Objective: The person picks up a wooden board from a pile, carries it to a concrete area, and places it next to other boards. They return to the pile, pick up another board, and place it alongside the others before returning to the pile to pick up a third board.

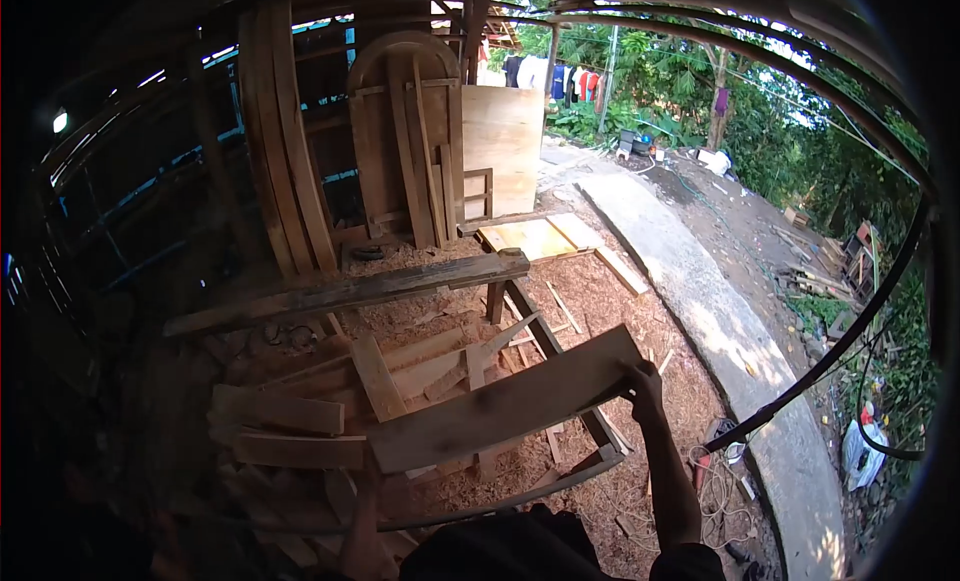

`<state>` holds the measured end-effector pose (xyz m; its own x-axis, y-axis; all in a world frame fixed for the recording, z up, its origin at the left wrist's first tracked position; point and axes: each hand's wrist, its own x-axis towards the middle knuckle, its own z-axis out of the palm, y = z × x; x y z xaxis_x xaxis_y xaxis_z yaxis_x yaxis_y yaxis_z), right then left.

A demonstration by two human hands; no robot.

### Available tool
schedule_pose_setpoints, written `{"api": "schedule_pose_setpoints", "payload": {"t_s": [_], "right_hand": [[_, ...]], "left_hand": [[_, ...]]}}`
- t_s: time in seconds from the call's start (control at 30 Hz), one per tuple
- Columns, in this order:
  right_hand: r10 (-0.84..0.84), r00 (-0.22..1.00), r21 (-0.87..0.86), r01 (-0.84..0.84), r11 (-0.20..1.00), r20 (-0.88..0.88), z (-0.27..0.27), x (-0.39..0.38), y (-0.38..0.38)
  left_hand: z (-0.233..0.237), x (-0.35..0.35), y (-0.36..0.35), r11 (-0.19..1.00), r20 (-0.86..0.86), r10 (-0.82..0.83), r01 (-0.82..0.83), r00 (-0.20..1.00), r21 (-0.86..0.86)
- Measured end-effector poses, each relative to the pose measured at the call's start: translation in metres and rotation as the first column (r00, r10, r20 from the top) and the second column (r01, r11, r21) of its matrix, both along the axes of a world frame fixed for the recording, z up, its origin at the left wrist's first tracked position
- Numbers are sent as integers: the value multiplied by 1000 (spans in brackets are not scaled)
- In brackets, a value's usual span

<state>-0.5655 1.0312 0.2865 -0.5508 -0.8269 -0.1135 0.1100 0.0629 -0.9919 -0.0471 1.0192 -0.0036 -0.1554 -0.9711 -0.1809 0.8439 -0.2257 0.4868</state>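
Sawdust-covered ground (640,311), rough flat wooden plank (500,403) between hands (643,381)

2 bare arms reach forward from lower frame. Right arm (668,481) extended, elbow low, forearm angled up and left. Right hand (643,381) raised, fingers curled tight in grip. Left forearm (357,536) rises steeply. Left hand (372,473) in shadow, finger pose unclear.

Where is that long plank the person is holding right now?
In the head view the plank sits low and central, slanting above a pile of offcuts: the right hand holds its upper right end, the left hand its lower left end.
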Motion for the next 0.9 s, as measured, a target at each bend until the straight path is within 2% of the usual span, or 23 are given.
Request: {"api": "schedule_pose_setpoints", "payload": {"t_s": [0.13, 0.2, 0.27, 0.3, 0.37, 0.4, 0.47, 0.53, 0.6, 0.67, 0.73, 0.77, 0.8, 0.87, 0.9], "right_hand": [[-35, 977, 209, -11, 978, 211, -90, -17, 53], [-6, 965, 220, -54, 974, 263, -110, -14, 82], [77, 962, 291, -155, 944, 262, -116, -13, 107], [64, 962, 293, -144, 945, 267, -125, -16, 112], [31, 983, 441, -110, 891, 181, -147, -26, 126], [8, 983, 454, -92, 886, 183, -148, -24, 136], [3, 999, 585, -31, 810, 49, -139, -15, 159], [-71, 997, 614, 62, 787, -10, -138, -15, 182], [25, 983, 474, -110, 874, 182, -147, -17, 210], [-3, 984, 432, -76, 899, 178, -152, -22, 237], [-115, 992, 561, 70, 825, 46, -139, -11, 263], [-141, 987, 510, 82, 856, 78, -135, -4, 272], [-135, 989, 517, 81, 852, 67, -134, -7, 281], [-111, 989, 600, 147, 786, -97, -134, -15, 295], [-124, 986, 602, 166, 781, -110, -129, -14, 302]], "left_hand": [[34, 34, 23, 989, 291, 116, -138, 950, 59], [43, 40, 28, 986, 375, 118, -154, 919, 67], [48, 42, 26, 988, 431, 97, -139, 897, 67], [51, 43, 27, 989, 453, 83, -129, 888, 72], [51, 44, 26, 992, 495, 48, -101, 868, 80], [52, 43, 26, 993, 515, 24, -78, 857, 85], [53, 42, 21, 995, 557, -23, -38, 830, 97], [54, 39, 14, 995, 588, -67, 8, 806, 102], [51, 38, 13, 992, 614, -107, 43, 782, 117], [46, 36, 16, 989, 632, -140, 79, 762, 125], [43, 36, 27, 983, 666, -183, 118, 723, 142], [43, 35, 34, 979, 680, -206, 141, 704, 150], [44, 33, 41, 974, 698, -228, 166, 679, 157], [47, 29, 56, 959, 729, -277, 222, 626, 175], [48, 24, 63, 949, 745, -305, 257, 593, 184]]}}
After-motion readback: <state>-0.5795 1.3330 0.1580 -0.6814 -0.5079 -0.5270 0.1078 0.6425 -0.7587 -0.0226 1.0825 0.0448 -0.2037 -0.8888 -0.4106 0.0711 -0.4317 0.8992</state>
